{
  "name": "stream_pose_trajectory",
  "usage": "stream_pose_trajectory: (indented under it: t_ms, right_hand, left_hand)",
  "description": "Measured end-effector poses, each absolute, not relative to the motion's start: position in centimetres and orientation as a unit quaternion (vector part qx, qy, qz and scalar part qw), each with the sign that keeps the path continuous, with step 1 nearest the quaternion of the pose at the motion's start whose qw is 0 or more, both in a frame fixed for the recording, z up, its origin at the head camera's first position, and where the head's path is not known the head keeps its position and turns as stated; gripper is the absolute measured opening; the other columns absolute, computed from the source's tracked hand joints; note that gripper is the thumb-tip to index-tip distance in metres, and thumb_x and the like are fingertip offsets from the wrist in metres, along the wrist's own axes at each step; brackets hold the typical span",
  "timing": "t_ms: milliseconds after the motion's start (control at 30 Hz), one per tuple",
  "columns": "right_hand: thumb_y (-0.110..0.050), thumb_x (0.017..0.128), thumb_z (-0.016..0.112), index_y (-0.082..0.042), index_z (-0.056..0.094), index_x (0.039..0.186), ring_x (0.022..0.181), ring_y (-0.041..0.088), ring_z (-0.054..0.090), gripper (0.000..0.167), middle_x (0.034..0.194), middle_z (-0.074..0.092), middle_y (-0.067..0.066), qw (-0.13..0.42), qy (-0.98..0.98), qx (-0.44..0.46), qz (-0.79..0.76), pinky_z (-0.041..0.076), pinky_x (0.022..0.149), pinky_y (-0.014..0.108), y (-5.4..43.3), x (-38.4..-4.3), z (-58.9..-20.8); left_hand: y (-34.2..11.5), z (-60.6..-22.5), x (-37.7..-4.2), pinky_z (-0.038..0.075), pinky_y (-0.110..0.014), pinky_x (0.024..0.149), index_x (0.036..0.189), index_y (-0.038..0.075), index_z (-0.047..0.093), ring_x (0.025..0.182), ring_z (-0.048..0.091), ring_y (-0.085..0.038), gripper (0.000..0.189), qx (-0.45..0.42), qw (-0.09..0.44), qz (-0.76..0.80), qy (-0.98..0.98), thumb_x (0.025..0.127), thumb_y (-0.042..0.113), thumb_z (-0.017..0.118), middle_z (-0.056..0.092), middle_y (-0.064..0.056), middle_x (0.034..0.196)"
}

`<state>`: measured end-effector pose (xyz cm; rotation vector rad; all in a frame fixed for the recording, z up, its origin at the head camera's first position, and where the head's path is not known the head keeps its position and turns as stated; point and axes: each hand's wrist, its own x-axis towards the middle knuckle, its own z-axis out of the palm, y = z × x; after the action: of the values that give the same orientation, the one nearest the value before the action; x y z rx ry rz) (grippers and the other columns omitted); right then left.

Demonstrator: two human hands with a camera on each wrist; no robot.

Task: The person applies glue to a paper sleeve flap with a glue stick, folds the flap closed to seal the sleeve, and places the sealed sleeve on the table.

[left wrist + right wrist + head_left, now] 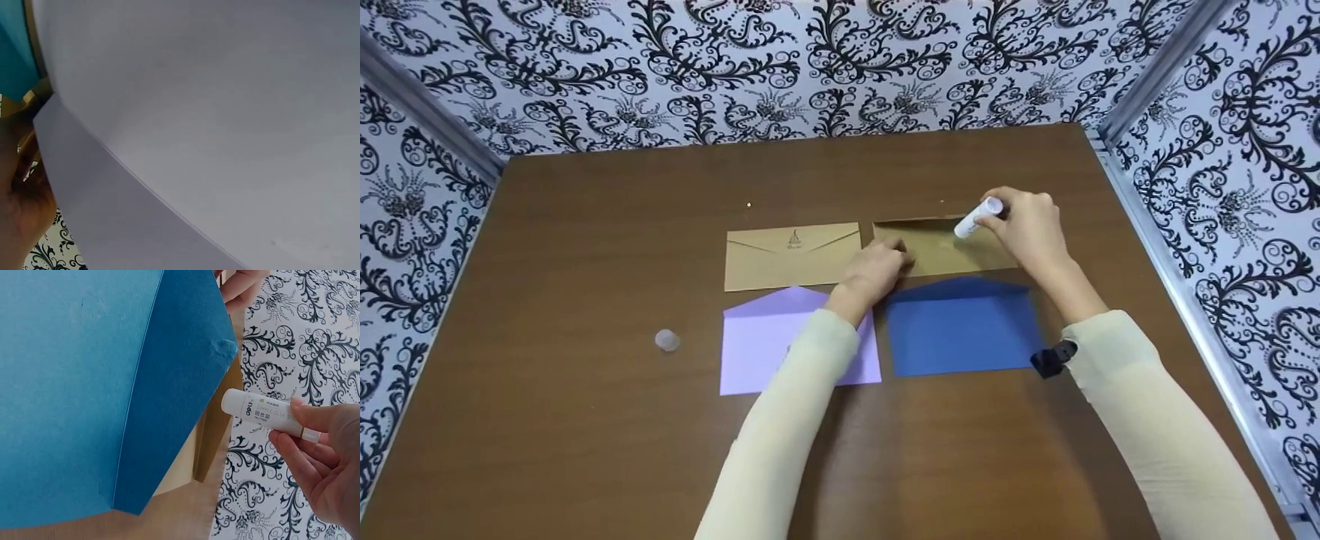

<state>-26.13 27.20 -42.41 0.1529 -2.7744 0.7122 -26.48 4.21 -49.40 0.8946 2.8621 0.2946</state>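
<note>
My right hand (1035, 229) pinches a white glue stick (976, 219) between thumb and fingers, tilted over the right brown envelope (937, 259). In the right wrist view, printed lettering shows along the glue stick (264, 410). My left hand (874, 270) rests with bent fingers at the left edge of that envelope. Left of this hand lies another brown envelope (769, 274) with a small sailboat print. A purple envelope (754, 352), partly hidden by my left forearm, and a blue envelope (960, 341) lie nearer to me, flaps spread away from me.
A small translucent cap (667, 340) stands on the brown table (585, 435), left of the purple envelope. Patterned walls (772, 75) border the table at the back and sides. A small black device (1054, 358) sits on my right cuff.
</note>
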Motion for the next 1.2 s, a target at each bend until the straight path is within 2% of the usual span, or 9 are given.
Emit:
stream_pose_trajectory:
  t_ms: [167,300,367,467,567,667,800,900,1200]
  right_hand:
    - [-0.015,0.083,0.081,-0.005,0.074,0.107,0.083,0.037,0.072,0.027,0.098,0.076,0.018,0.149,-0.951,0.038,0.267,0.052,0.072,0.054,28.0,-25.7,-42.1]
    - [-0.013,0.083,0.081,-0.003,0.074,0.106,0.085,0.036,0.073,0.025,0.100,0.077,0.018,0.163,-0.947,0.033,0.274,0.055,0.073,0.051,28.6,-25.5,-41.8]
    - [-0.012,0.083,0.081,-0.003,0.075,0.105,0.084,0.035,0.073,0.025,0.099,0.077,0.018,0.169,-0.946,0.030,0.275,0.054,0.071,0.047,28.8,-25.4,-41.7]
    - [-0.012,0.083,0.081,-0.002,0.075,0.105,0.082,0.033,0.072,0.025,0.099,0.077,0.018,0.175,-0.945,0.024,0.276,0.051,0.069,0.041,29.1,-25.3,-41.6]
    - [-0.014,0.083,0.081,-0.003,0.075,0.106,0.082,0.032,0.072,0.025,0.100,0.077,0.017,0.177,-0.944,0.019,0.278,0.048,0.068,0.035,29.2,-25.2,-41.6]
    - [-0.014,0.084,0.080,-0.003,0.075,0.106,0.082,0.032,0.071,0.025,0.100,0.077,0.017,0.175,-0.943,0.020,0.283,0.045,0.065,0.024,29.2,-24.9,-41.5]
    - [-0.014,0.084,0.080,-0.003,0.075,0.106,0.083,0.031,0.072,0.025,0.101,0.077,0.017,0.175,-0.940,0.022,0.292,0.036,0.062,0.009,29.3,-24.7,-41.5]
    - [-0.013,0.084,0.080,-0.002,0.075,0.106,0.085,0.031,0.073,0.026,0.102,0.076,0.018,0.172,-0.939,0.023,0.297,0.032,0.062,0.003,29.4,-24.6,-41.6]
    - [-0.015,0.083,0.081,-0.005,0.075,0.106,0.080,0.027,0.071,0.025,0.100,0.077,0.017,0.172,-0.945,0.014,0.277,0.041,0.063,0.022,29.9,-24.5,-42.1]
  left_hand:
    - [4.2,-49.2,-26.4,0.054,-0.030,0.099,0.118,0.021,0.074,0.118,0.062,-0.024,0.029,0.309,0.048,0.067,0.948,0.101,0.007,0.054,0.059,-0.003,0.130]
    - [4.6,-49.0,-26.7,0.056,-0.029,0.094,0.109,0.020,0.075,0.119,0.059,-0.021,0.024,0.305,0.003,0.097,0.947,0.099,0.010,0.056,0.061,-0.002,0.127]
    - [4.9,-49.0,-26.8,0.057,-0.027,0.092,0.115,0.021,0.072,0.127,0.053,-0.019,0.025,0.302,-0.019,0.103,0.948,0.097,0.011,0.059,0.058,0.000,0.132]
    - [5.4,-49.1,-27.0,0.055,-0.029,0.100,0.138,0.021,0.058,0.143,0.040,-0.019,0.043,0.300,-0.033,0.090,0.949,0.095,0.018,0.065,0.048,-0.002,0.148]
    - [5.7,-49.5,-27.2,0.048,-0.035,0.111,0.155,0.020,0.036,0.153,0.027,-0.020,0.067,0.290,-0.008,0.069,0.955,0.095,0.024,0.067,0.030,-0.002,0.163]
    - [5.8,-49.8,-27.4,0.038,-0.039,0.120,0.160,0.019,0.021,0.156,0.019,-0.020,0.075,0.279,0.023,0.059,0.958,0.097,0.023,0.061,0.018,0.000,0.168]
    - [5.9,-49.8,-27.7,0.024,-0.036,0.127,0.161,0.016,0.018,0.155,0.020,-0.020,0.075,0.287,0.037,0.065,0.955,0.097,0.021,0.059,0.025,-0.001,0.166]
    - [6.0,-49.6,-27.7,0.020,-0.034,0.128,0.160,0.015,0.020,0.153,0.026,-0.022,0.073,0.299,0.041,0.070,0.951,0.098,0.020,0.059,0.032,-0.003,0.163]
    - [6.5,-49.1,-27.8,0.020,-0.037,0.128,0.160,0.016,0.020,0.152,0.030,-0.024,0.067,0.304,0.108,0.039,0.946,0.103,0.025,0.054,0.028,-0.004,0.165]
